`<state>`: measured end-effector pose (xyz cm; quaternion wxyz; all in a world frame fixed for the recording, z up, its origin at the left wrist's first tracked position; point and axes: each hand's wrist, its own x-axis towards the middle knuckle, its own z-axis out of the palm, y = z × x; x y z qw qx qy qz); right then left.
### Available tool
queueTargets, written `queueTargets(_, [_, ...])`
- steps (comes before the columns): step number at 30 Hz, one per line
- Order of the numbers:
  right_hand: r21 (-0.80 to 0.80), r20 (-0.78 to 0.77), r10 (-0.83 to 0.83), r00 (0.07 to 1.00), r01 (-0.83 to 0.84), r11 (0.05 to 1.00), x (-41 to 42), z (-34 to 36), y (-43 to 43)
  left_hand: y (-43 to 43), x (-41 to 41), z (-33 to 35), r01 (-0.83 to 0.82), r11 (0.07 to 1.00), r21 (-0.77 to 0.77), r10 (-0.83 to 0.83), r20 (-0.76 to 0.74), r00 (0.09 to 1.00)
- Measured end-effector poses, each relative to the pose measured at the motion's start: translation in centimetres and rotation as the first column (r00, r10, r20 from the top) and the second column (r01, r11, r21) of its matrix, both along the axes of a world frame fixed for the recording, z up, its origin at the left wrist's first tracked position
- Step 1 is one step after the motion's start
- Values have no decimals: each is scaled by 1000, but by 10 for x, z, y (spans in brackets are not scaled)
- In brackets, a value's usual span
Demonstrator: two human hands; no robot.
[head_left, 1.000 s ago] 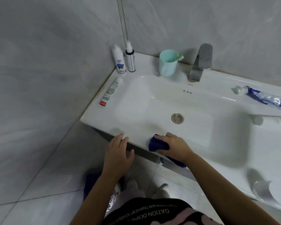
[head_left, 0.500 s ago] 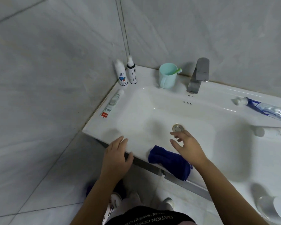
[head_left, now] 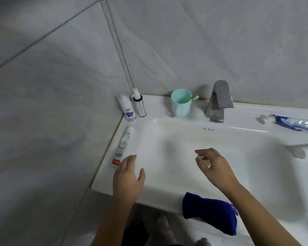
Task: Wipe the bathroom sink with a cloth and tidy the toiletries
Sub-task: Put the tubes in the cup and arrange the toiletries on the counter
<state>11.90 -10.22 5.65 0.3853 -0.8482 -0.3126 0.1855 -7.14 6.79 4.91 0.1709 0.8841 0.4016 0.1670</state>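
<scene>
A dark blue cloth (head_left: 210, 211) lies folded on the front rim of the white sink (head_left: 167, 196), with no hand on it. My left hand (head_left: 128, 176) hovers open over the sink's left front corner, fingertips beside a white tube with a red end (head_left: 122, 146) lying along the left rim. My right hand (head_left: 213, 164) is open above the basin, fingers loosely curled, hiding the drain. Two white bottles (head_left: 127, 108) (head_left: 140, 103) stand in the back left corner. A mint cup with a green toothbrush (head_left: 181, 102) stands left of the chrome tap (head_left: 219, 102).
A blue and white toothpaste tube (head_left: 295, 123) lies on the back right rim. Another white tube (head_left: 299, 150) lies at the right edge, partly cut off. Grey tiled walls close in at the left and behind. My feet show on the floor below.
My right hand let go of the cloth and rose over the basin. My left hand left the front edge and moved forward toward the red-ended tube. The view tilted up.
</scene>
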Motion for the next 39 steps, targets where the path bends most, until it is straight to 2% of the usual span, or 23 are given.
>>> queueTargets(2, [13,-22,-23,999,24,1000,0,3,22,29,5,-10,-17,1000,4,17,11,1000])
queueTargets(5, [-10,-56,-23,998,23,1000,-2,0,52,67,10,-27,-82,994,-68,84,24,996])
queueTargets(8, [-25,-109,-30,994,27,999,-8,-6,73,92,15,-42,-166,976,-140,162,-35,986])
queueTargets(12, [-79,-95,-69,993,62,995,-13,-16,87,111,23,-53,-241,949,-201,223,-105,969])
queueTargets(17, [-76,-136,-122,983,113,991,-10,-22,93,123,33,-59,-210,960,-182,195,-100,976])
queueTargets(22, [-38,-190,-182,965,178,983,1,-22,100,137,40,-60,-212,944,-251,179,-150,972])
queueTargets(26, [-20,-204,-217,955,218,976,13,-23,104,142,45,-58,-153,908,-391,154,-27,988])
queueTargets(28, [5,-219,-240,946,247,969,22,-22,107,137,56,-48,-72,850,-522,149,106,983])
queueTargets(30, [41,-257,-267,929,286,957,32,-21,112,129,73,-31,23,731,-682,205,251,946])
queueTargets(32, [85,-300,-303,905,342,936,42,-19,119,124,96,-16,139,611,-780,240,349,906])
queueTargets(36, [155,-360,-347,866,422,893,61,-13,131,123,149,14,371,404,-836,298,504,811])
queueTargets(39, [179,-385,-361,850,452,874,73,-8,141,125,185,28,465,326,-823,330,560,760])
